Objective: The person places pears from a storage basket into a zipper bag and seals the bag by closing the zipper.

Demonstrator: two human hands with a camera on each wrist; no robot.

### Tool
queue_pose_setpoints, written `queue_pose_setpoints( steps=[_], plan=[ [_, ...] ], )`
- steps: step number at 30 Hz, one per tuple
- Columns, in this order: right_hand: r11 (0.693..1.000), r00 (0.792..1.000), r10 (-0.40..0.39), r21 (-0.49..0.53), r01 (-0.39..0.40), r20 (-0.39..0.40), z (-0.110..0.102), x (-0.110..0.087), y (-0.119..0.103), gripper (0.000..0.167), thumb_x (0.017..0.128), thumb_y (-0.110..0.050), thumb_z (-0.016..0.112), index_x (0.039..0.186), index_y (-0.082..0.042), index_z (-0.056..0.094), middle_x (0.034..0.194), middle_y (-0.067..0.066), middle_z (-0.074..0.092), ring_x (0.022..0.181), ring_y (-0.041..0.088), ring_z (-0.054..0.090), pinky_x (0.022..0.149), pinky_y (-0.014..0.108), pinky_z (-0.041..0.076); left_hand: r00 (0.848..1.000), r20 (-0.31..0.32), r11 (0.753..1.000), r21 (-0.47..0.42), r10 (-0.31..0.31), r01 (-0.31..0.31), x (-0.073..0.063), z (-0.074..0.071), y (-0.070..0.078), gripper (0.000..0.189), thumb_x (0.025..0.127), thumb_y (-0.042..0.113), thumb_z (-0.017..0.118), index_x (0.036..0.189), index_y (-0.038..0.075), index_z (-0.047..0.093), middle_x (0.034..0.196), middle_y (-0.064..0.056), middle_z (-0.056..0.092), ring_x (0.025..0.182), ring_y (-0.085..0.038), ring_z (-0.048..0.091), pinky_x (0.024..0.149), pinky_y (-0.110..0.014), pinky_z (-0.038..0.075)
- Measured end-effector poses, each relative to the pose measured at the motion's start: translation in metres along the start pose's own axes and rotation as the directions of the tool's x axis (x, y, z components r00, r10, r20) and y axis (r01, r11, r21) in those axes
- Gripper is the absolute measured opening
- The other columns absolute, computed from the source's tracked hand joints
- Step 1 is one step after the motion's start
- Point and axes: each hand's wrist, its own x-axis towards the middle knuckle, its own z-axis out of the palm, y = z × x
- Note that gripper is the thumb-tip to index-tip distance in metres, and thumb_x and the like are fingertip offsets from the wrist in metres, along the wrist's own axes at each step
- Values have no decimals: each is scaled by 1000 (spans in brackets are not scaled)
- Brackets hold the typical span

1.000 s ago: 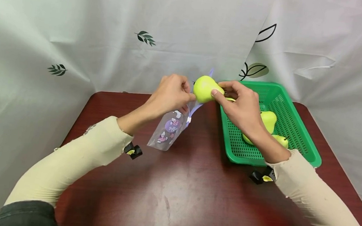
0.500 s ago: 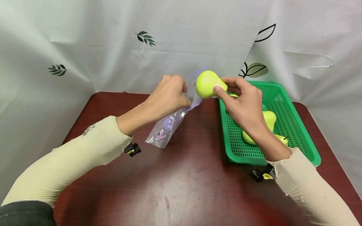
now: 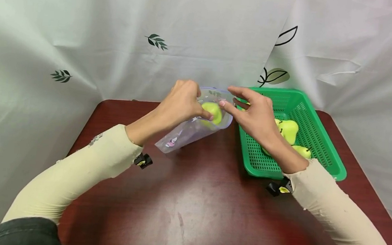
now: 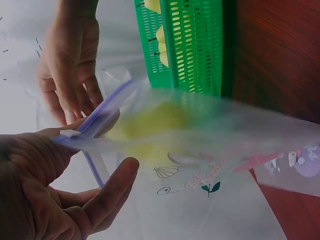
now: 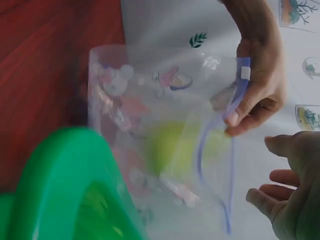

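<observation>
Here's the left hand [image 3: 183,102], thumb and fingers pinching the purple-edged mouth of a clear zip bag [image 3: 189,135]. The right hand [image 3: 254,114] holds nothing; its fingers are parted, just beside that gaping mouth. And the green pear [image 3: 214,110] is inside the bag, a little blurred, near the opening! Cartoon prints dot the plastic, and the right wrist view picks out a white slider [image 5: 245,73] at one end of the zip.

Right alongside sits the green plastic basket [image 3: 288,103], with perforated walls and several more pears [image 3: 289,131] inside, partly hidden behind the right forearm. Pale sleeves [image 3: 83,175] cover both forearms.

Below it all, a dark reddish-brown tabletop [image 3: 188,211], glossy, wood-grained in the wrist views. A pale glare spreads across the middle, with a streaky mark [image 3: 181,219] in it; the far corners are rounded. Around it hangs whitish sheeting [image 3: 204,26], creased and softly folded, closing in the back and both sides. Dark leaf sprigs [image 3: 157,41] are printed on it at left and centre, a bold outlined leaf [image 3: 286,36] right of centre, beside a slanting overlap.
</observation>
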Motion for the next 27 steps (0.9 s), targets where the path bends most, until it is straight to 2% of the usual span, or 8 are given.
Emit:
queue_pose_setpoints(
  steps=[4, 9, 12, 15, 18, 22, 25, 27],
  plan=[
    [999, 999, -27, -41, 25, -44, -12, -3, 3, 38, 103, -23, 85, 136, -7, 80, 138, 13, 81, 127, 32, 81, 108, 34, 65, 1000, 14, 1000, -9, -23, 23, 1, -2, -2, 84, 71, 30, 110, 63, 20, 26, 68, 7, 15, 64, -10, 19, 51, -24, 22],
    [993, 996, 48, -104, -56, -76, -35, -8, 8, 35, 105, -30, 83, 136, -13, 82, 135, 9, 83, 124, 26, 81, 109, 28, 64, 1000, 10, 1000, -2, -23, 23, 2, -4, -5, 86, 72, 27, 109, 63, 20, 23, 71, 7, 13, 67, -12, 16, 53, -24, 20],
    [983, 991, 112, -137, -120, -71, -50, -12, 13, 39, 105, -38, 82, 138, -17, 81, 138, 7, 82, 126, 26, 80, 109, 28, 64, 1000, -5, 1000, 13, -8, 8, 2, -6, -7, 78, 83, 21, 98, 64, 21, 22, 70, 7, 13, 67, -11, 16, 53, -24, 19],
    [970, 987, 154, -180, -162, -54, -62, -14, 21, 44, 105, -45, 80, 140, -18, 80, 140, 7, 81, 129, 30, 80, 109, 35, 64, 1000, -22, 1000, 20, 19, -19, 2, -6, -8, 60, 91, 9, 77, 62, 21, 25, 65, 8, 15, 63, -9, 17, 52, -24, 19],
    [955, 983, 181, -235, -181, -21, -72, -16, 30, 48, 105, -49, 79, 141, -18, 79, 140, 9, 81, 132, 35, 78, 109, 46, 63, 999, -35, 999, 14, 33, -32, 2, -7, -9, 47, 88, 4, 63, 58, 21, 31, 59, 9, 19, 59, -8, 18, 50, -24, 18],
    [926, 976, 211, -331, -182, 53, -86, -16, 45, 51, 106, -48, 77, 142, -12, 77, 140, 18, 79, 132, 43, 75, 111, 58, 55, 999, -33, 1000, -4, 22, -22, 1, -8, -10, 44, 88, 5, 62, 58, 22, 34, 56, 11, 20, 55, -6, 19, 49, -23, 17],
    [885, 951, 273, -425, -189, 145, -96, -16, 57, 56, 108, -47, 74, 146, -7, 74, 144, 26, 75, 133, 48, 71, 110, 64, 53, 999, -31, 1000, -11, 12, -12, 1, -10, -10, 45, 88, 6, 64, 60, 22, 33, 56, 11, 20, 53, -5, 20, 49, -23, 17],
    [851, 920, 331, -488, -195, 211, -103, -15, 65, 60, 109, -47, 72, 149, -3, 70, 147, 31, 72, 137, 51, 67, 107, 68, 55, 1000, -26, 1000, -10, 3, -3, 1, -11, -10, 44, 89, 8, 65, 61, 22, 34, 56, 11, 21, 51, -6, 22, 49, -23, 17]
  ],
)
